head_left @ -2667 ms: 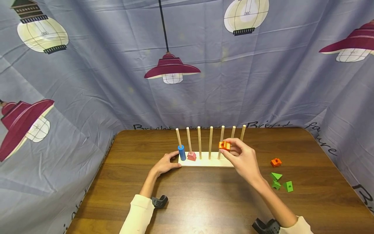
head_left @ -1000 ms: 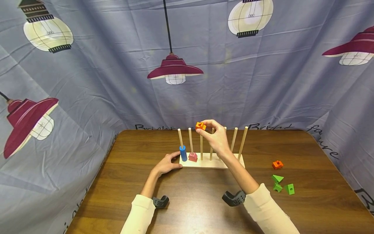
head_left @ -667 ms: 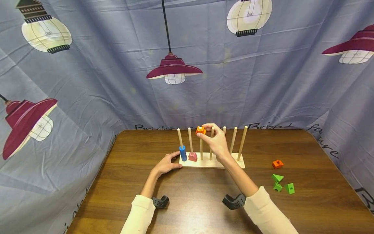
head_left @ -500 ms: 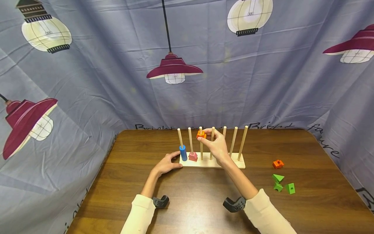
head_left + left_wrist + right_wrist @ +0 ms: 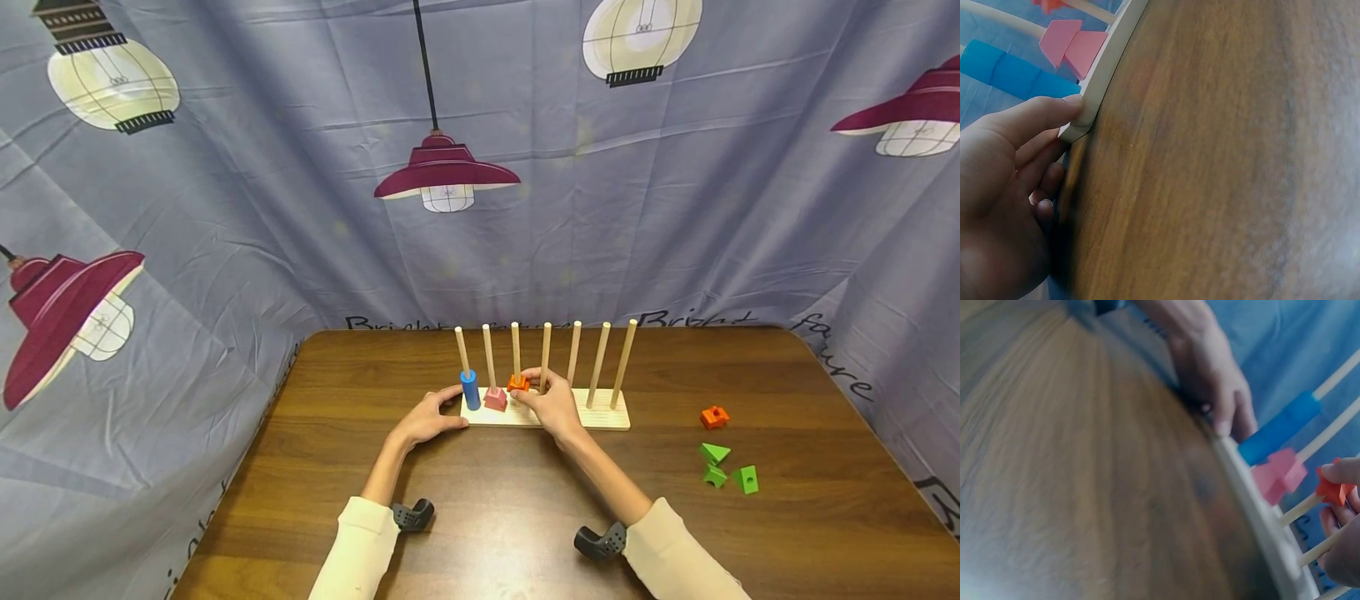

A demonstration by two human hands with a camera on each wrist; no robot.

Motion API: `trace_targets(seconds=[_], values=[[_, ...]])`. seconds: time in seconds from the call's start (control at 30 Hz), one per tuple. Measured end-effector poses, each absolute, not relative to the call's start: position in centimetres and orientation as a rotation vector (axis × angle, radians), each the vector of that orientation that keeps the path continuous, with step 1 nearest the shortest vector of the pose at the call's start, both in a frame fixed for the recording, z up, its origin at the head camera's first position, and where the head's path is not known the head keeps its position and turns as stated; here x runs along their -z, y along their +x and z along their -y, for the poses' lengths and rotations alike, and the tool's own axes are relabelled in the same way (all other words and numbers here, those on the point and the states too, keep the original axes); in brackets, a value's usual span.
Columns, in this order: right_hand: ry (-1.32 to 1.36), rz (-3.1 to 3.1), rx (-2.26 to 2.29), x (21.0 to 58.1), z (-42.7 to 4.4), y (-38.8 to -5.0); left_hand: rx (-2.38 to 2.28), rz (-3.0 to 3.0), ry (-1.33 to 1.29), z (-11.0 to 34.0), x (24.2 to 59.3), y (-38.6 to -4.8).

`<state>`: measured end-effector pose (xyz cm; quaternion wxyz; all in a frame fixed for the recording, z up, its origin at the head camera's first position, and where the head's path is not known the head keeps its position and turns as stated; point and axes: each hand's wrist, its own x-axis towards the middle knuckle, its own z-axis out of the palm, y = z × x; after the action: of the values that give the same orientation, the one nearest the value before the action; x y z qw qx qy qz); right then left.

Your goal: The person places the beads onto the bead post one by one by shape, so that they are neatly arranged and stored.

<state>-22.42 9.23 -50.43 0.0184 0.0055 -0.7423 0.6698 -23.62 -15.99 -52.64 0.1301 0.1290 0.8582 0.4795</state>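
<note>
A pale wooden base point(image 5: 600, 414) carries several upright pegs. Blue cylinders point(image 5: 470, 391) stack on the leftmost peg, and pink blocks point(image 5: 495, 399) sit on the second. My left hand point(image 5: 424, 420) grips the base's left end, its thumb on the front edge in the left wrist view. On the third peg is an orange piece point(image 5: 517, 383), which my right hand point(image 5: 553, 406) pinches between thumb and fingers. In the right wrist view the orange piece point(image 5: 1333, 486) is threaded on the peg, above the base.
To the right of the base lie an orange block point(image 5: 715, 417) and several green blocks point(image 5: 750, 479) on the brown wooden table point(image 5: 480, 517). A grey curtain with printed lamps point(image 5: 446, 171) hangs behind the table.
My right hand has carried the orange piece leftward to the third peg, over its tip, and down the peg towards the base. My left hand stays at the base's left end.
</note>
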Motion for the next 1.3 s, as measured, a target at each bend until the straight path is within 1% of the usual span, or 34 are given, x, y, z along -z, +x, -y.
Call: trace_targets(seconds=[0.2, 0.63, 0.83, 1.0, 1.13, 1.3], values=[[-0.024, 2.392, -1.997, 51.8, -9.0, -22.5, -1.395, -2.492, 0.358, 16.2, 52.5, -23.7], [0.073, 2.493, -1.589, 52.6, -8.9, -22.3, -1.385, -2.504, 0.343, 16.1, 52.6, -23.6], [0.100, 2.530, -1.567, 52.5, -9.5, -21.8, -1.381, -2.499, 0.328, 16.1, 52.9, -23.6], [0.204, 2.576, -1.601, 51.6, -11.5, -20.4, -1.373, -2.495, 0.327, 16.1, 52.8, -23.6], [0.307, 2.561, -1.607, 50.6, -14.2, -19.0, -1.365, -2.492, 0.333, 16.1, 52.7, -23.5], [0.350, 2.532, -1.378, 49.1, -19.0, -17.2, -1.361, -2.486, 0.337, 16.1, 52.6, -23.4]])
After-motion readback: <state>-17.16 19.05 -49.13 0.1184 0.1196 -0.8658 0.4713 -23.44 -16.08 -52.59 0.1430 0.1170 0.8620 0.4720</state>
